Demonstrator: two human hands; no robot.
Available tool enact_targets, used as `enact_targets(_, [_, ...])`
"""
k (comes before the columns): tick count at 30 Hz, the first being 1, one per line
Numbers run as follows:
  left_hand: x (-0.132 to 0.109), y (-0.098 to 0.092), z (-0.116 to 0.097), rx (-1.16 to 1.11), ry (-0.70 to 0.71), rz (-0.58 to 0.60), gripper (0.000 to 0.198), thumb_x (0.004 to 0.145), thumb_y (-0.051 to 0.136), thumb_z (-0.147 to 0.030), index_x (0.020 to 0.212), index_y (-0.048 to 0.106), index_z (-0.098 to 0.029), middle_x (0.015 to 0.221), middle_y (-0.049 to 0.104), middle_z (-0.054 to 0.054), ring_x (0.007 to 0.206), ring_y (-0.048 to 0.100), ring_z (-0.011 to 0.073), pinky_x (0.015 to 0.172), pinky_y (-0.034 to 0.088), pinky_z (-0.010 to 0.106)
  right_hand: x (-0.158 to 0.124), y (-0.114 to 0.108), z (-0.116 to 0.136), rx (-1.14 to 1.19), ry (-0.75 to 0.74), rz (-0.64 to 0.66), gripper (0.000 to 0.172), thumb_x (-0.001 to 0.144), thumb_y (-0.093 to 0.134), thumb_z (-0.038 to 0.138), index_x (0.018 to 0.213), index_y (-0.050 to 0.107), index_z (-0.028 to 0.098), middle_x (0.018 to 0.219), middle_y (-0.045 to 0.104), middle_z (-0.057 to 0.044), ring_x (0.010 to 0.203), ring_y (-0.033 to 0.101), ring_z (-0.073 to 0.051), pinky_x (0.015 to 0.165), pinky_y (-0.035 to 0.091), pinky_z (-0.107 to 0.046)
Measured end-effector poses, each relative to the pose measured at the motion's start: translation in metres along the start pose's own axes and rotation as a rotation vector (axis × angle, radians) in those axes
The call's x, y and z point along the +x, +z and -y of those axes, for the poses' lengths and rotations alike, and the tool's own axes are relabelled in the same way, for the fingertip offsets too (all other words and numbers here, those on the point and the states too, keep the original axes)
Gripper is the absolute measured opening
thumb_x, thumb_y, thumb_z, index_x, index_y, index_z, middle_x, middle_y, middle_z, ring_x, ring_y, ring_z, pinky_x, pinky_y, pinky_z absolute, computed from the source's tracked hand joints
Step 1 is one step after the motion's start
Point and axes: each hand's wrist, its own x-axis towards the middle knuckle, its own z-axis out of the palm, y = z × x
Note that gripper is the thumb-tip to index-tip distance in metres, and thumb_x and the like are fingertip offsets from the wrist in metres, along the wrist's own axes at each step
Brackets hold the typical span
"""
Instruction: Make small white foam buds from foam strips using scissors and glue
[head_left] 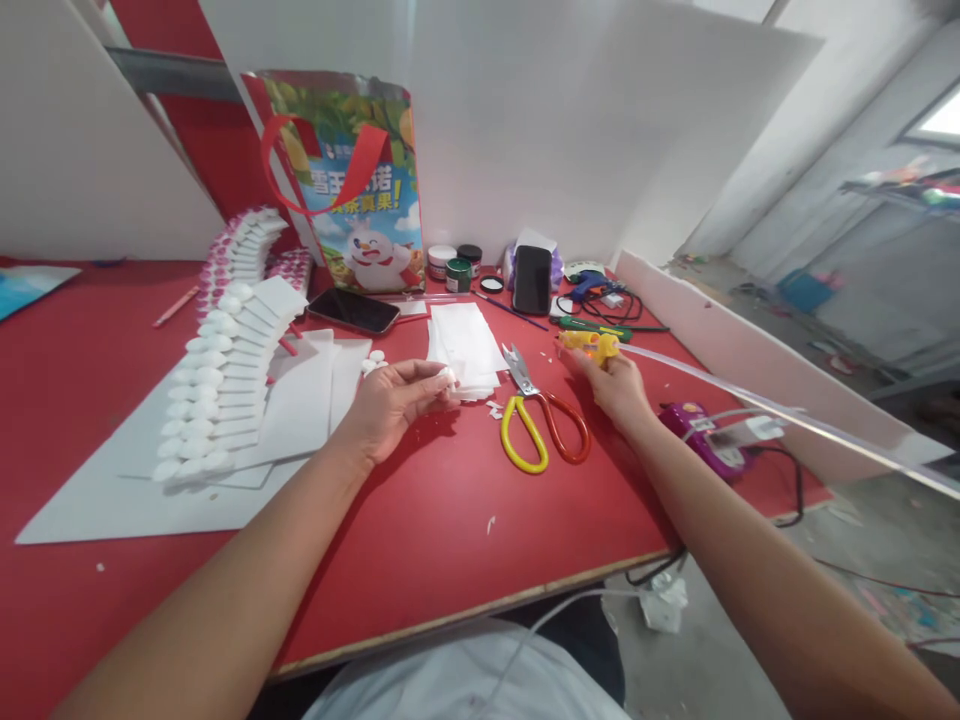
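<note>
My left hand [397, 398] is closed in a pinch on a small white piece [448, 380], just above the red table [420, 520] and beside a stack of white paper strips [465, 345]. My right hand [619, 385] is wrapped round a yellow glue gun [589, 343] with a long clear glue stick [750, 405] trailing to the right. Red-and-yellow scissors [540, 420] lie between my two hands.
A fan of white strips with rounded tips [217, 370] lies on white sheets at left. Two phones [352, 310] [532, 280], paint jars [454, 268], a printed bag [360, 190], a blue glue gun with cables [600, 295] and a purple device [697, 425] stand around. The table edge runs near me.
</note>
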Motion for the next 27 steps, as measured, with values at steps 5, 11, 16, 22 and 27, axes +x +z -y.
enact_targets(5, [-0.004, 0.003, 0.000, -0.029, -0.022, 0.015, 0.038, 0.051, 0.099, -0.024, 0.079, 0.077, -0.011, 0.074, 0.075, 0.005, 0.064, 0.069, 0.0146, 0.071, 0.062, 0.033, -0.006, -0.006, 0.002, -0.279, 0.025, 0.036, 0.041, 0.091, 0.061, 0.053, 0.070, 0.061, 0.018, 0.064, 0.062, -0.006, 0.065, 0.057, -0.019, 0.062, 0.038, -0.030])
enact_targets(11, [-0.008, 0.006, -0.003, -0.096, -0.042, 0.043, 0.038, 0.049, 0.101, -0.023, 0.076, 0.076, -0.012, 0.074, 0.075, 0.004, 0.064, 0.068, 0.0122, 0.072, 0.062, 0.030, -0.024, -0.023, 0.023, -0.681, 0.002, 0.206, 0.043, 0.097, 0.058, 0.046, 0.111, 0.067, 0.007, 0.105, 0.072, -0.022, 0.096, 0.069, -0.031, 0.078, 0.048, -0.035])
enact_targets(16, [-0.008, 0.006, -0.005, -0.133, -0.043, 0.033, 0.041, 0.048, 0.102, -0.025, 0.079, 0.077, -0.013, 0.073, 0.075, 0.002, 0.064, 0.066, 0.0103, 0.069, 0.060, 0.024, -0.069, -0.051, 0.048, -0.880, -0.142, 0.248, 0.057, 0.094, 0.061, 0.040, 0.133, 0.057, -0.001, 0.118, 0.068, -0.032, 0.110, 0.066, -0.041, 0.088, 0.050, -0.045])
enact_targets(22, [-0.011, 0.008, -0.003, -0.193, -0.042, 0.102, 0.041, 0.049, 0.102, -0.027, 0.080, 0.078, -0.015, 0.076, 0.075, 0.003, 0.066, 0.064, 0.0087, 0.069, 0.059, 0.022, -0.103, -0.028, 0.096, 0.026, -0.338, 0.416, 0.041, 0.099, 0.050, 0.037, 0.130, 0.070, 0.018, 0.120, 0.074, -0.015, 0.098, 0.072, -0.024, 0.081, 0.057, -0.035])
enact_targets(27, [-0.010, 0.007, 0.000, -0.109, 0.006, 0.187, 0.037, 0.059, 0.099, -0.031, 0.086, 0.079, -0.015, 0.076, 0.074, 0.003, 0.065, 0.064, 0.0097, 0.070, 0.057, 0.023, -0.093, 0.028, 0.111, 0.572, -0.151, 0.500, 0.038, 0.084, 0.070, 0.033, 0.120, 0.077, 0.020, 0.109, 0.075, -0.009, 0.080, 0.068, -0.015, 0.070, 0.057, -0.029])
